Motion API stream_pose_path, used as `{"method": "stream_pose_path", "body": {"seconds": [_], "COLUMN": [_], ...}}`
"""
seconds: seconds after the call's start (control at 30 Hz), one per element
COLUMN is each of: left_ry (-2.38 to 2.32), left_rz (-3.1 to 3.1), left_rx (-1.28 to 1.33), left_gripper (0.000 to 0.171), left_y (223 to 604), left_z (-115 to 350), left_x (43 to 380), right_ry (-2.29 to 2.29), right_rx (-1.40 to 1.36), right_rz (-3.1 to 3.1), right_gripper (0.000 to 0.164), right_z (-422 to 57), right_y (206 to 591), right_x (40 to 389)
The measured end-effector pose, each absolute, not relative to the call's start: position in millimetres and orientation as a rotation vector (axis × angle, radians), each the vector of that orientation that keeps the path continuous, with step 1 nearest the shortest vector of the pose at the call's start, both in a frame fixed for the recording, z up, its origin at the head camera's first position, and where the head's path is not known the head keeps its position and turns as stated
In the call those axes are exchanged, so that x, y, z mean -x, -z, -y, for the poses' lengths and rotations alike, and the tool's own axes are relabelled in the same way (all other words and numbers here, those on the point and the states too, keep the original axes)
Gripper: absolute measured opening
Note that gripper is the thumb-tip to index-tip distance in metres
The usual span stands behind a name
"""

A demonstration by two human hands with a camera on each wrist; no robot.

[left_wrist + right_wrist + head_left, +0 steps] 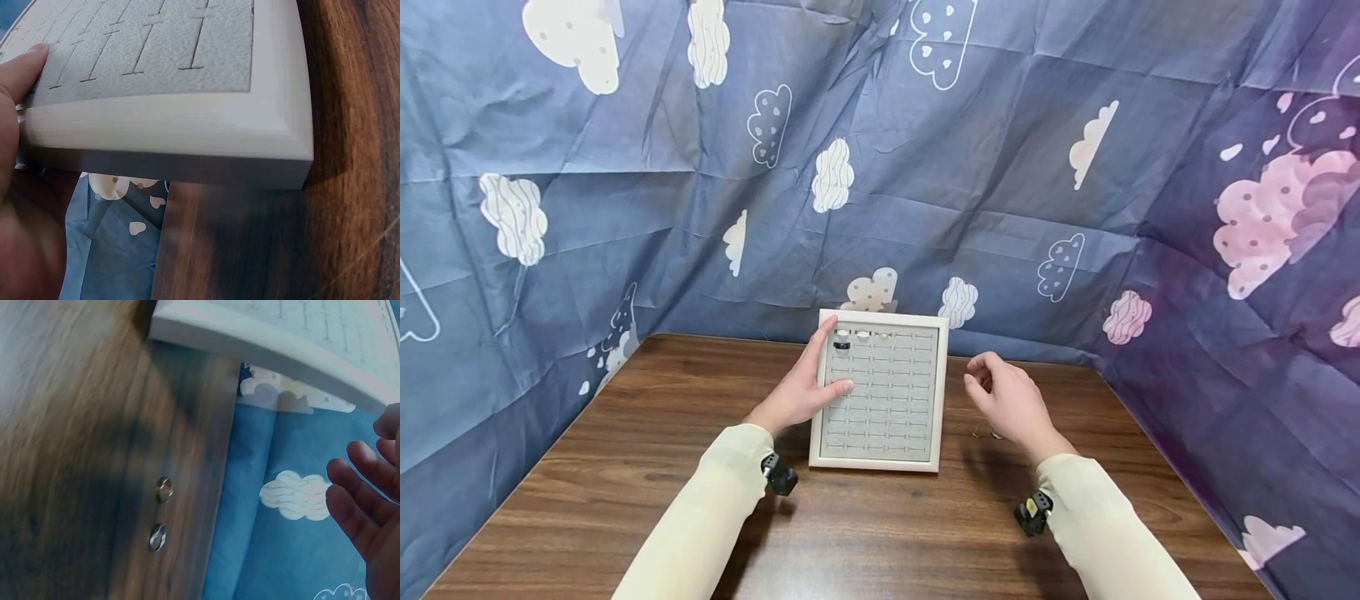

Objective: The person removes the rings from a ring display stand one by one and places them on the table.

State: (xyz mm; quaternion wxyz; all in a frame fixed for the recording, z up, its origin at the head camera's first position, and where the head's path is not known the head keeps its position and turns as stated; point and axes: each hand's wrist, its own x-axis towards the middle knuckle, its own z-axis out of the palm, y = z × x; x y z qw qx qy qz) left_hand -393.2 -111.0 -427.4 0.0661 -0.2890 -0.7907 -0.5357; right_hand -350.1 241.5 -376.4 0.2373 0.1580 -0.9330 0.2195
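Note:
A ring display board [880, 463] with a white frame and grey slotted padding stands tilted up on the table. My left hand [801, 390] grips its left side, thumb [25, 70] over the front and the other fingers along the edge and behind. Three light-coloured rings [863, 334] sit in the top row; a dark ring [842, 345] is below the first one. Right of the board, my right hand [1015, 407] hovers above the table with loosely bent fingers and nothing in them. Beneath it lie a gold ring [164, 489] and a silver ring [157, 538].
The brown wood-grain table [880, 542] runs back to a blue cloth [925, 208] printed with clouds, which hangs behind it and along its sides. Each wrist carries a small black camera, such as the left one [780, 474].

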Motion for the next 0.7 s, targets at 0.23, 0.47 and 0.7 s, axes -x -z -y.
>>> {"method": "stream_pose_path", "body": {"seconds": [0.23, 0.47, 0.7], "left_ry": [1.628, 1.635, 1.633], "left_rz": [2.381, 2.395, 2.385], "left_rx": [0.864, 0.847, 0.852], "left_gripper": [0.108, 0.109, 0.109], "left_y": [429.7, 430.1, 430.2], "left_z": [110.4, 111.1, 111.2], "left_x": [394.4, 394.7, 395.0], "right_ry": [-0.652, -0.681, -0.708], "right_rx": [-0.467, -0.504, -0.535], "right_rz": [2.509, 2.488, 2.481], "right_gripper": [0.011, 0.012, 0.014], "right_z": [-223.3, -205.4, -194.2], "right_y": [365.0, 359.0, 355.9], "right_x": [352.8, 354.1, 357.1]}}
